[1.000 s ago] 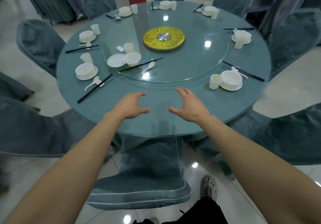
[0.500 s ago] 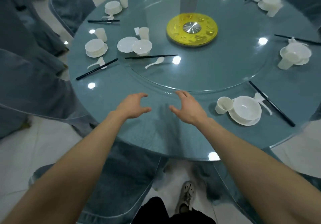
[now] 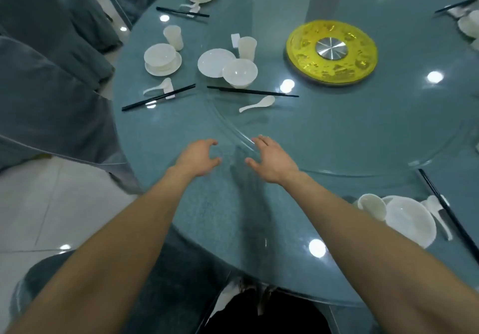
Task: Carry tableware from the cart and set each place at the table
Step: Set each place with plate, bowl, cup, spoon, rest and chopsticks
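Loose white tableware lies on the glass turntable (image 3: 337, 131): a plate (image 3: 211, 62), a bowl (image 3: 239, 72), a cup (image 3: 247, 47), black chopsticks (image 3: 252, 91) and a spoon (image 3: 258, 104). My left hand (image 3: 198, 156) and my right hand (image 3: 270, 158) hover side by side over the round teal table (image 3: 207, 217), near the turntable's front rim. Both hold nothing, with fingers loosely curved. The loose set is well beyond my fingertips.
A set place with bowl on plate (image 3: 162, 59), cup (image 3: 173, 37), spoon and chopsticks (image 3: 158, 97) is at the left. Another set place (image 3: 408, 219) sits at the right. A yellow disc (image 3: 331, 52) marks the centre. Covered chairs (image 3: 51, 100) ring the table.
The view has closed in on the table and swung left. Both hands have reached forward from the near edge to the turntable's rim, still empty.
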